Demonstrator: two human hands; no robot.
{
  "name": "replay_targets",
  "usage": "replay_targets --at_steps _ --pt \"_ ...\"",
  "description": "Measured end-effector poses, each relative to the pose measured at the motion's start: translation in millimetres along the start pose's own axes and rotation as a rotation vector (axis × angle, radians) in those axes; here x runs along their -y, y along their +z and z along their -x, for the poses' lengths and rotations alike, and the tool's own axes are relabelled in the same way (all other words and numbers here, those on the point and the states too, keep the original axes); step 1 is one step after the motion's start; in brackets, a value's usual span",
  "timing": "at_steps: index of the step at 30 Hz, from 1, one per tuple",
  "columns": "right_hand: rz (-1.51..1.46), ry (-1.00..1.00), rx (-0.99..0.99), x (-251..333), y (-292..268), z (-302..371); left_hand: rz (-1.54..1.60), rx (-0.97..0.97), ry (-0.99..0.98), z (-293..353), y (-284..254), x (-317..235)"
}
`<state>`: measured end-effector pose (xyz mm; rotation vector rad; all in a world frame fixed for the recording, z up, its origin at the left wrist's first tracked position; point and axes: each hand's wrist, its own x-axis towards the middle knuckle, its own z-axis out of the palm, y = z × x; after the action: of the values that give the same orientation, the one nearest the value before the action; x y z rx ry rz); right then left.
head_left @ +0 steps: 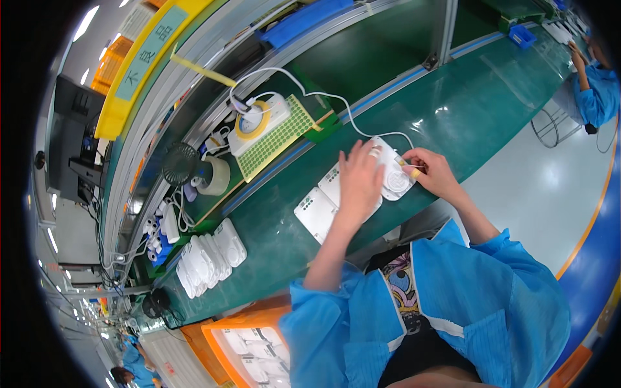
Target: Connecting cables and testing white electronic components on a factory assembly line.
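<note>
On the green workbench a white plastic device (393, 184) with a round speaker grille lies beneath my two hands. My left hand (359, 181) rests over its left side and the neighbouring white unit, fingers spread and mostly flat. At the device's right edge my right hand (432, 169) pinches the end of a white cable (350, 115), which loops over from the power strip. Its plug is mostly hidden by my fingers. Another white unit (316, 212) lies flat to the left, with small green marks near one edge. Both hands wear light finger tape.
Several white devices (206, 260) stand in a row at the left. A power strip (272, 110) sits behind, near a green-dotted sheet (283, 137), tape roll (215, 178) and small fan (180, 163). An orange crate (217, 343) of white units is below. A co-worker (595, 97) sits far right.
</note>
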<state>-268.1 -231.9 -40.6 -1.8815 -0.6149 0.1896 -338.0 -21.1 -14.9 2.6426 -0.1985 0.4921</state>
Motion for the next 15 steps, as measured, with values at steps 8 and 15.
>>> replay_targets --at_steps 8,15 --pt "0.317 -0.161 0.262 16.9 -11.9 8.2 -0.074 0.062 -0.011 34.7 12.2 -18.3" --pt "0.439 -0.262 0.229 8.1 -8.1 5.4 -0.061 0.035 -0.024 36.1 11.1 -14.4"
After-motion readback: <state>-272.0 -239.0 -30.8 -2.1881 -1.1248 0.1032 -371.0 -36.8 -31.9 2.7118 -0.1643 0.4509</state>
